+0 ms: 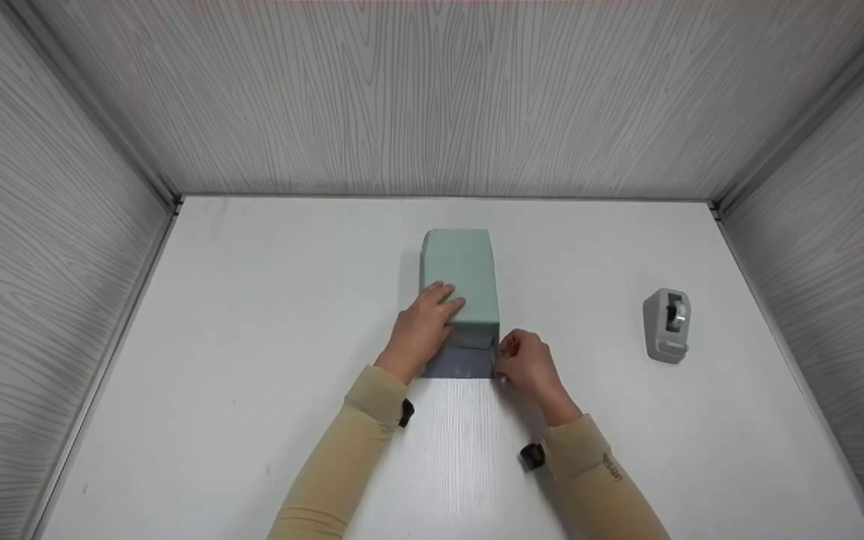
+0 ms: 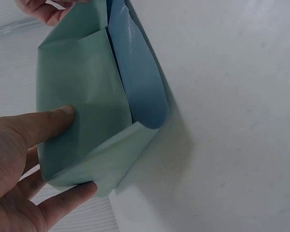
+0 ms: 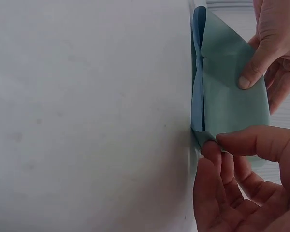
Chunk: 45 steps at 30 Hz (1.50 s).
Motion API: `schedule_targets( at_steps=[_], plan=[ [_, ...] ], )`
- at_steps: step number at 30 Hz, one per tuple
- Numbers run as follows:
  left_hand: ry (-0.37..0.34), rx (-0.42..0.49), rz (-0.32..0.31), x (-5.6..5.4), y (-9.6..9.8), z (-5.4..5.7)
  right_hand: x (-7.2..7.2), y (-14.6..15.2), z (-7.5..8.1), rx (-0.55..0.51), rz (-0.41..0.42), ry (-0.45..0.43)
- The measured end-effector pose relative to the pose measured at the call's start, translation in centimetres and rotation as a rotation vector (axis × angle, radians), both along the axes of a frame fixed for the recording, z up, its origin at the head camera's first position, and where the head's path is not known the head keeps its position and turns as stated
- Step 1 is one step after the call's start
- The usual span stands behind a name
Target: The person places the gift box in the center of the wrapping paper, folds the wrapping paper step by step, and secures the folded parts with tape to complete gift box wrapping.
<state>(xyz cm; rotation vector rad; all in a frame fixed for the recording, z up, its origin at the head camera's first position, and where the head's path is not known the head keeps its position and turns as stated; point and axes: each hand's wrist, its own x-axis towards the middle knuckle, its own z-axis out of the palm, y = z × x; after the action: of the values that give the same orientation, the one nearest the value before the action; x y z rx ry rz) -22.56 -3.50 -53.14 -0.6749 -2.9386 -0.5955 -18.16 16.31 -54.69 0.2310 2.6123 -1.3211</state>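
A box wrapped in pale green paper (image 1: 462, 266) lies lengthwise on the white table, its near end facing the person. My left hand (image 1: 418, 330) grips the near left corner of this box; in the left wrist view the thumb (image 2: 48, 126) presses the folded end while other fingers lie along the side and top. The paper's blue inner face (image 2: 140, 77) shows on a loose flap spread along the tabletop at that end. At the near right corner, my right hand (image 1: 528, 366) pinches the edge of the green paper (image 3: 206, 138) between thumb and fingertips.
A grey tape dispenser (image 1: 666, 326) with a roll in it stands on the table (image 1: 252, 315) to the right. Grey wood-grain panels (image 1: 432, 97) enclose the back and both sides.
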Motion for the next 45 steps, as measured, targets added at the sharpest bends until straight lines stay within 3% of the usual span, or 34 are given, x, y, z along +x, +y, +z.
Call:
schedule_targets(
  at_steps=[6, 16, 27, 39, 45],
  plan=[
    [0.006, 0.021, -0.009, 0.0, -0.1, -0.1, -0.1, 0.0, -0.1, 0.039, 0.010, 0.010],
    [0.018, 0.026, -0.015, 0.0, -0.1, 0.0, 0.0, -0.3, 0.0, 0.003, 0.061, 0.082],
    [0.021, 0.014, -0.020, 0.1, -0.2, 0.0, 0.0, -0.3, -0.1, 0.040, 0.262, 0.163],
    [0.022, 0.014, -0.014, 0.1, -0.2, -0.1, 0.6, -0.2, -0.3, 0.342, 0.661, 0.319],
    [0.019, 0.009, -0.013, 0.1, -0.2, -0.1, 1.5, -0.3, 0.0, 0.507, 0.709, 0.336]
  ],
)
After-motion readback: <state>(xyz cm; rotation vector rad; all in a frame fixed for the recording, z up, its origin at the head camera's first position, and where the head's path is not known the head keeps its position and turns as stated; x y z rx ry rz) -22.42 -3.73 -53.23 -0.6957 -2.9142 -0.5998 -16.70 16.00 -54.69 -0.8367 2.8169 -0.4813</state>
